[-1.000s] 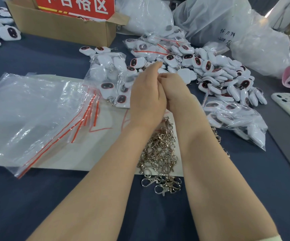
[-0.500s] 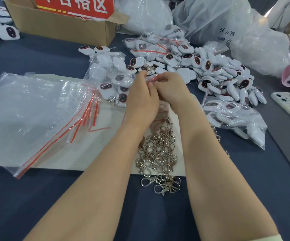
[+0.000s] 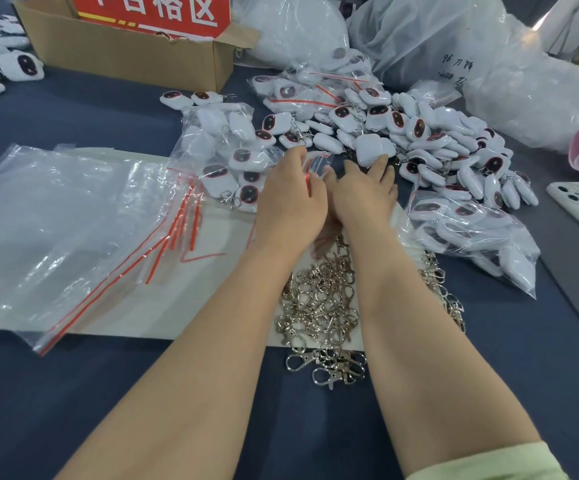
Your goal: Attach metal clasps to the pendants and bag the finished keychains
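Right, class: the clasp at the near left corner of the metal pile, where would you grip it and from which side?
Probably pinch its round ring from the left: it lies flat on the dark cloth, sticking clear of the tangled clasp pile.

Left hand (image 3: 291, 199) holds a small zip bag (image 3: 317, 162) beside the pendant heap (image 3: 437, 140). Right hand (image 3: 364, 192), fingers straight, touches a white pendant (image 3: 371, 148). Metal clasps (image 3: 319, 299) lie between the forearms; empty zip bags (image 3: 56, 220) lie left
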Available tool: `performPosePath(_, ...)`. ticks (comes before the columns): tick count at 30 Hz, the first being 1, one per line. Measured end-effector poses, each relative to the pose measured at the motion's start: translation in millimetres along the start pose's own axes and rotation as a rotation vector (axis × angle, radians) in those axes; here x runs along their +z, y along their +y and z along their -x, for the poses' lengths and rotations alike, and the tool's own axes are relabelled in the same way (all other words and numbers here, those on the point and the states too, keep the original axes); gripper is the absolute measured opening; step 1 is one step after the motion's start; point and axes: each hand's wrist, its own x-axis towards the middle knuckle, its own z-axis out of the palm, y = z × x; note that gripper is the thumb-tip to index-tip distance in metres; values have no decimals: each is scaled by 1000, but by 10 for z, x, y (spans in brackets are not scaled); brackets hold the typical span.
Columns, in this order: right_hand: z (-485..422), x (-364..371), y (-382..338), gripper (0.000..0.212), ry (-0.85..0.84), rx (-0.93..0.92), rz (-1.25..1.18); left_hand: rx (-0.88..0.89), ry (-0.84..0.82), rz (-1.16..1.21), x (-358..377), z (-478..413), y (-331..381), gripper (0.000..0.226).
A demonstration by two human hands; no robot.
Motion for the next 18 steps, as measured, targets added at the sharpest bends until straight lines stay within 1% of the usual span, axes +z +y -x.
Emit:
performPosePath(6,-44,50,-11,63,-16,37,49,-9,-7,10,-3,-1,1,36)
performPosePath(10,-36,55,-21,69,31,43,5,-10,-4,14,-8,3,9,36)
performPosePath(13,-29,37,-18,69,94,44,-112,-19,-6,10,-9,1,7,37)
performPosePath(15,-36,-2,-5,65,152,47,-210,-19,-6,6,-1,2,4,37)
performPosePath(17,-49,-45,6,58,238,69,-384,-16,-4,-2,4,1,-1,37)
performPosePath(18,-51,-69,13,53,287,87,-512,-17,-2,-2,5,-2,-3,37)
